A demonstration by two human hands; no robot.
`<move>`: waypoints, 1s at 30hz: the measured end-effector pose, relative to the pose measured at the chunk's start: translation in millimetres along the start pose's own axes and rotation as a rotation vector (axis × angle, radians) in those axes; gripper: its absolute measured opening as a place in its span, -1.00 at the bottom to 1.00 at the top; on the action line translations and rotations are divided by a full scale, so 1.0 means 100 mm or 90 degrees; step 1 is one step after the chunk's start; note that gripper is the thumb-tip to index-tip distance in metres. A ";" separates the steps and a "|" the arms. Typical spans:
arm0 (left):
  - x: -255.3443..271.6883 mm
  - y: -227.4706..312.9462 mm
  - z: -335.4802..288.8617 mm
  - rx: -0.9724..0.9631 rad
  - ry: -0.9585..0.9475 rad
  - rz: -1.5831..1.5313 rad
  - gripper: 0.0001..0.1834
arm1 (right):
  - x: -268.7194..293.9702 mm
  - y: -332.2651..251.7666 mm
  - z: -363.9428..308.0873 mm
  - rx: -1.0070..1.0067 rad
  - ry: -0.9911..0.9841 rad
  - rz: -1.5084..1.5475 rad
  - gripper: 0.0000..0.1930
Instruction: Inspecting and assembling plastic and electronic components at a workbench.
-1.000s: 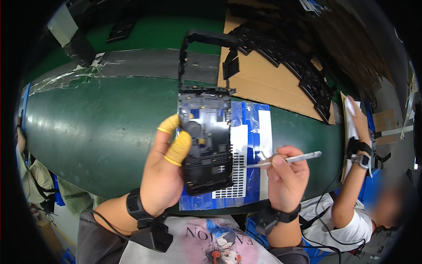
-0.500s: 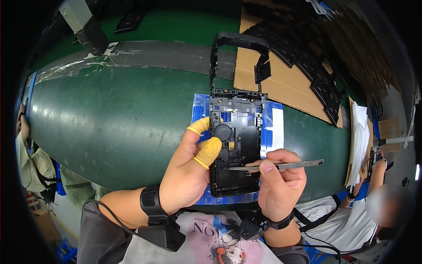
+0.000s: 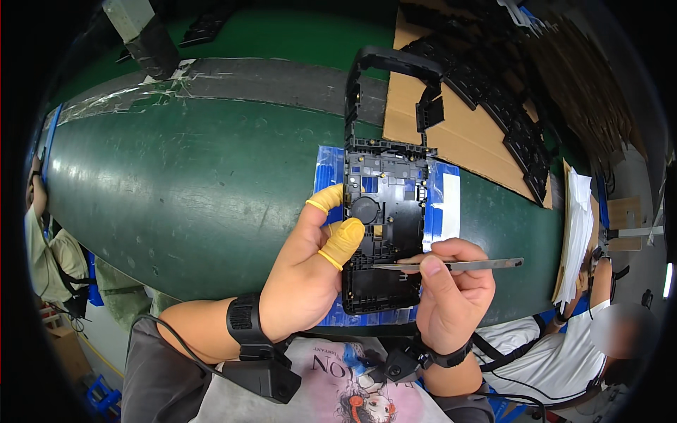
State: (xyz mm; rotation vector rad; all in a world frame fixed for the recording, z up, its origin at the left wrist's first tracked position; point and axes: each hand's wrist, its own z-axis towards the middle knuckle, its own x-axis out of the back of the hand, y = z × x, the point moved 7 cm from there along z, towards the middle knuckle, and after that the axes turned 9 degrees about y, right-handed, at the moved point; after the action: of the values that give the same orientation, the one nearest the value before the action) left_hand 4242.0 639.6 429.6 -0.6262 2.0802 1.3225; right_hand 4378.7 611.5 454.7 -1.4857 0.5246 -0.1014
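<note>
My left hand, with yellow finger cots on thumb and forefinger, grips a black plastic frame by its left edge. The frame's lower part is a panel with ribs, small brass-coloured inserts and a round recess; its upper part is an open loop. In my right hand, a slim flat metal tool with a pointed tip is pinched between thumb and fingers. The tip lies over the lower part of the panel; whether it touches is unclear. Under the frame is a blue pad covered with clear film.
Cardboard at the upper right bears several black plastic parts. White sheets stand at the green table's right edge. A post rises at the far left. Other people sit to the right and left.
The frame and both hands appear slightly further right in the picture, along with a small shift of the whole view. The tool's tip stays over the lower panel.
</note>
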 end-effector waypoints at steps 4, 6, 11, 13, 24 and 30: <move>-0.01 0.03 0.00 0.019 0.018 -0.038 -0.56 | -0.01 0.01 0.01 -0.006 -0.005 -0.004 -0.79; 0.01 0.01 0.00 0.040 0.031 -0.075 -0.54 | -0.02 0.01 0.02 -0.012 -0.005 -0.003 -0.79; 0.01 0.09 0.01 -0.044 -0.009 0.113 -0.33 | 0.00 0.02 0.08 -0.026 -0.006 0.020 -0.80; 0.01 0.12 0.01 -0.049 -0.022 0.118 -0.32 | 0.11 0.01 0.17 -0.072 0.018 0.110 -0.82; 0.05 0.48 0.01 -0.238 0.060 0.043 -0.50 | 0.47 0.22 0.39 0.001 0.096 0.019 -0.84; 0.17 0.44 0.06 -0.212 0.140 0.016 -0.65 | 0.47 0.25 0.41 0.004 0.085 -0.023 -0.84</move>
State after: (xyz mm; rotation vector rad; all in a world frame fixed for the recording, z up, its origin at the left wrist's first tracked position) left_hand 4201.7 660.7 443.6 -0.9267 2.0560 1.6989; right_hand 4430.0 633.8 417.3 -1.4898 0.6035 -0.2313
